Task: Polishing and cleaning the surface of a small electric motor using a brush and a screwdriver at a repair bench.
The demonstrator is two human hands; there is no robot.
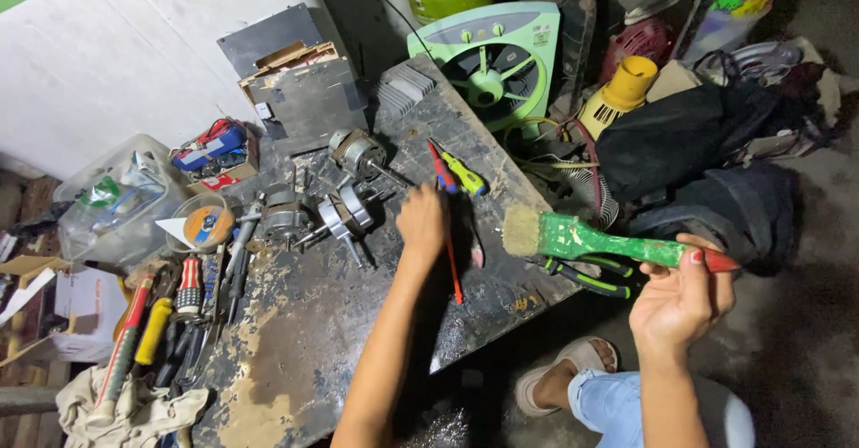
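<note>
Right hand [682, 298] is wrapped around the handle end of a green paintbrush [598, 240], fingers closed on it near the red tip, held out past the edge of the workbench [358, 323] with the worn bristles pointing back toward the bench. Left hand [422, 219] is reaching out over the bench top, back of the hand to the camera; the fingers are curled down out of sight, so I can't tell if they're gripping anything. It sits right beside a red screwdriver [447, 224] that lies along the bench, with a yellow-handled screwdriver [463, 176] just past it.

Just left of that hand there's a small electric motor [356, 153] with its shaft sticking out, plus more metal motor parts [309, 213] scattered touching each other (pretty crowded there). Further left is a pile of hand tools [179, 300], a roll of tape [208, 224] and a clear plastic tub [112, 202]. A rag [134, 417] hangs at the near corner.

Green-handled pliers [595, 278] lie at the bench edge right under the brush. Behind the bench stands a green box fan [492, 59], with a yellow funnel-shaped part [622, 90] and a black bag [680, 135] beside it. A sandalled foot [568, 372] shows below.
</note>
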